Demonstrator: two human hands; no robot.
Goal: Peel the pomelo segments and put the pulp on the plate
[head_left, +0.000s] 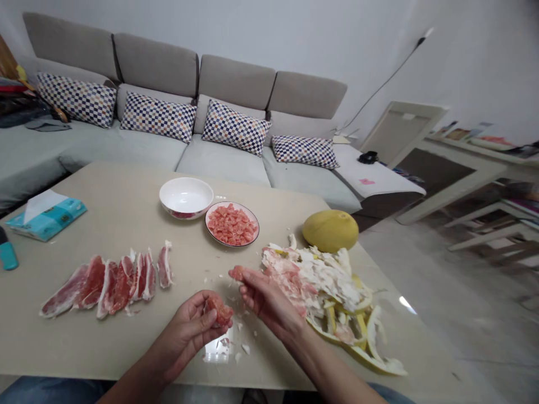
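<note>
My left hand [191, 328] is closed around a chunk of peeled pink pomelo flesh [219, 310] just above the table's near edge. My right hand [265, 300] pinches a small pink piece of pomelo [236, 272] at its fingertips, beside the left hand. Further out stands a bowl of pink pomelo pieces [232, 224], with a white bowl [186, 197] to its left. A row of unpeeled pomelo segments [107, 283] lies on the left. A heap of peel and white membrane [332, 286] lies right of my right hand.
A whole yellow pomelo [330, 230] sits behind the peel heap. A blue tissue pack [46, 216] lies at the beige table's [105, 219] left edge, with a blue object [7, 255] next to it. A grey sofa with checked cushions [236, 128] stands behind.
</note>
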